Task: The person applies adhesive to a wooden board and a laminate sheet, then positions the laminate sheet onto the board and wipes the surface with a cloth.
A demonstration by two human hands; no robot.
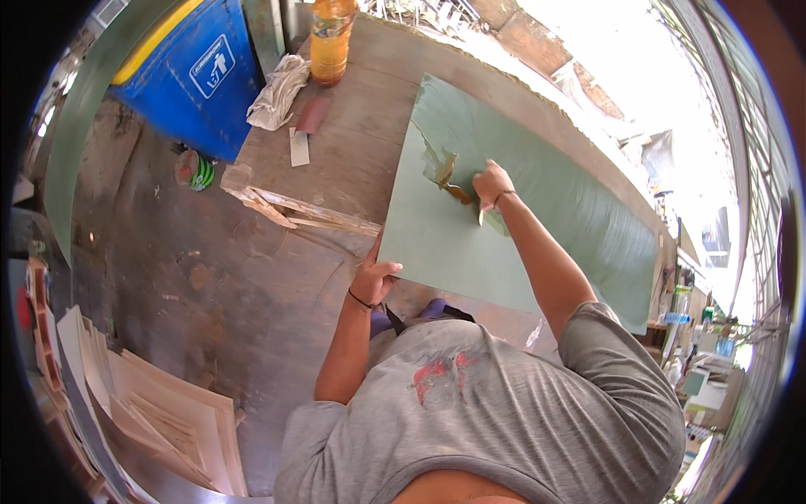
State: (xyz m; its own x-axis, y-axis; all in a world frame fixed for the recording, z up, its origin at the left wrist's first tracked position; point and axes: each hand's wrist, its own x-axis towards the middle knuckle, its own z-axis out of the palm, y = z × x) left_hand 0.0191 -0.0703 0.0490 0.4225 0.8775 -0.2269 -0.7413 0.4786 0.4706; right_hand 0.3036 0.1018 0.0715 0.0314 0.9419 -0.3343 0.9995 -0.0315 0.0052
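A large green sheet [457,260] lies across the wooden bench, its near edge overhanging toward me. My left hand [374,279] grips its near left corner, thumb on top and the other fingers mostly hidden below. Over the middle of the sheet, my right hand [493,183] is closed round a flat scraper [481,218]; only its pale edge shows, and its handle is hidden in the fist. Just left of that hand is a streak of thick brownish-yellow paste [445,172]. To the right, the sheet's surface looks wet and streaked, while its near left part looks plain.
On the bench [361,101] stand a bottle of amber liquid [332,42], a crumpled white rag [280,92], a reddish curled sheet [314,115] and a small white card [299,147]. A blue bin [193,84] and an opened can [195,170] are left of it. Boards [180,412] lean lower left.
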